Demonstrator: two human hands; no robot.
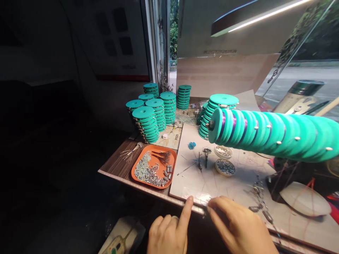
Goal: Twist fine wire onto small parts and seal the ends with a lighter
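My left hand is at the front edge of a pale board. Its index finger points forward with the tip by the edge, while the other fingers are curled; the thumb is hidden. Just right of it, my right hand has thumb and index finger drawn together near the same edge. Anything fine between the fingers of either hand is too small to make out. On the board beyond lie dark swivel-like bundles, a blue tufted piece and a round dish of small grey pieces.
An orange tray of small metal parts stands left of the board. Stacked teal foam spools rise behind it. A horizontal row of teal spools juts in from the right. Dark weights on lines and a white oval piece lie right.
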